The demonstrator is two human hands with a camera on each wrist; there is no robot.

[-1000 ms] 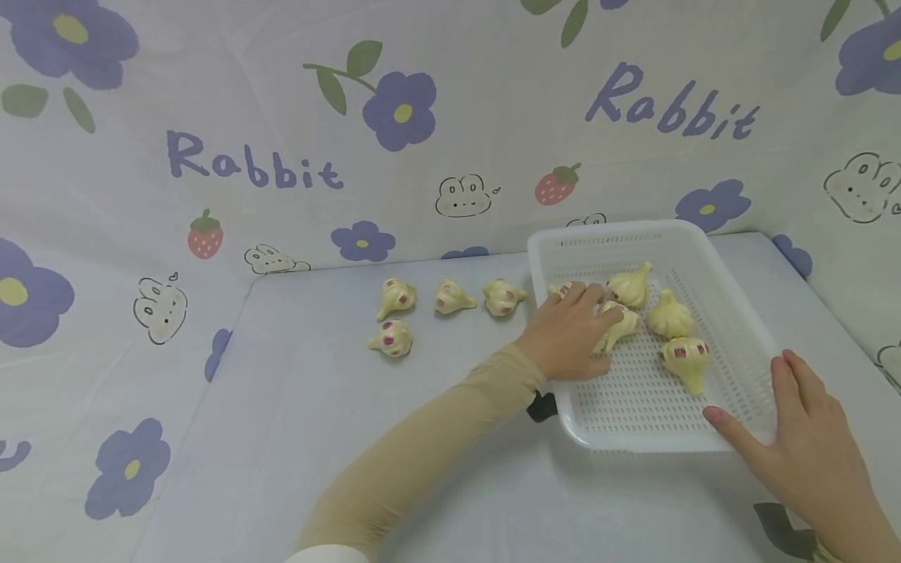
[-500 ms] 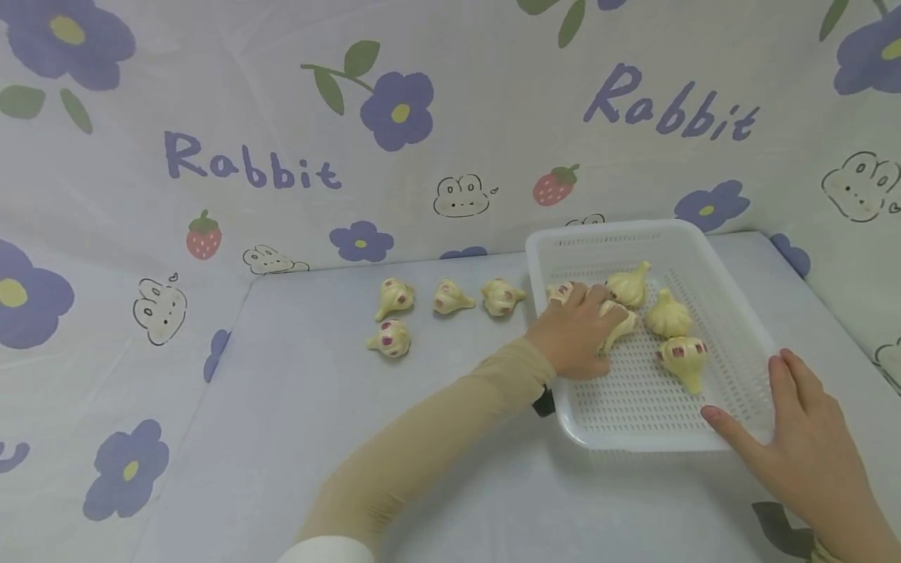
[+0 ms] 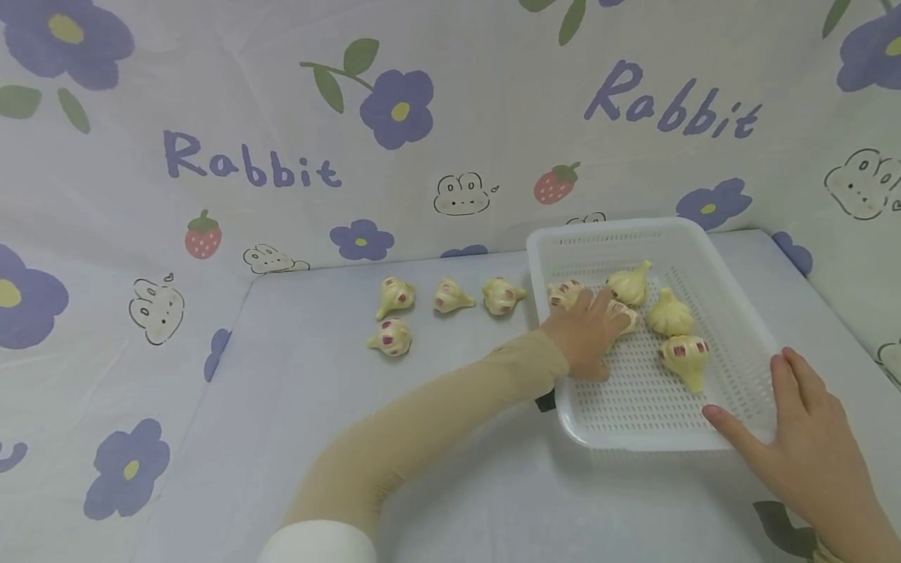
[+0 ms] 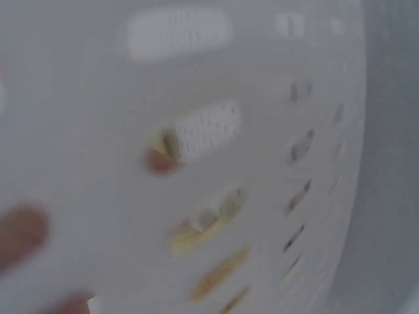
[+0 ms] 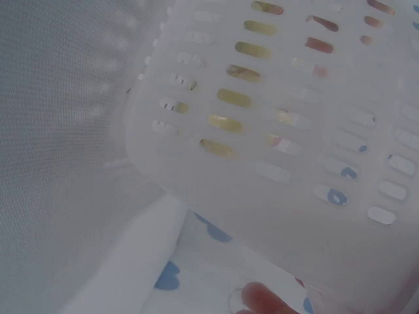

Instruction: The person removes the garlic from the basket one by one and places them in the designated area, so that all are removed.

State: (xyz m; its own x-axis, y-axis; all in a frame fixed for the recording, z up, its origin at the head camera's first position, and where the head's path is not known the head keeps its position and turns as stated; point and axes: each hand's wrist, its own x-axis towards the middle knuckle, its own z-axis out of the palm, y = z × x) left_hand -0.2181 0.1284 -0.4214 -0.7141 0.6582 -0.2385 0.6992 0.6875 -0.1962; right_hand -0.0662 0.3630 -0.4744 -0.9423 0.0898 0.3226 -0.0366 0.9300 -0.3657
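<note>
Inside a white perforated plastic basket [image 3: 633, 434], my left hand [image 3: 580, 332] reaches in over the left rim. Its fingers are spread and touch a garlic bulb [image 3: 623, 316], which they partly cover. Another garlic bulb [image 3: 565, 293] lies just beyond the fingers by the left wall. Close by are a garlic bulb [image 3: 629, 283] at the back, a pale one and a purple-marked garlic bulb [image 3: 685, 356]. At the near right corner my right hand [image 3: 809, 438] holds the basket, thumb over the rim. The left wrist view is blurred, showing fingertips [image 4: 23, 232] through the basket wall.
Left of the basket on the pale tabletop [image 3: 303, 422] lie several garlic bulbs, among them one near the basket [image 3: 503, 297] and one nearer the front [image 3: 390, 338]. A patterned cloth wall [image 3: 394, 195] rises behind the table.
My left hand has shifted slightly right and its fingers have straightened and spread over the garlic bulb, whose stem has turned out of sight. The right hand and basket have stayed put.
</note>
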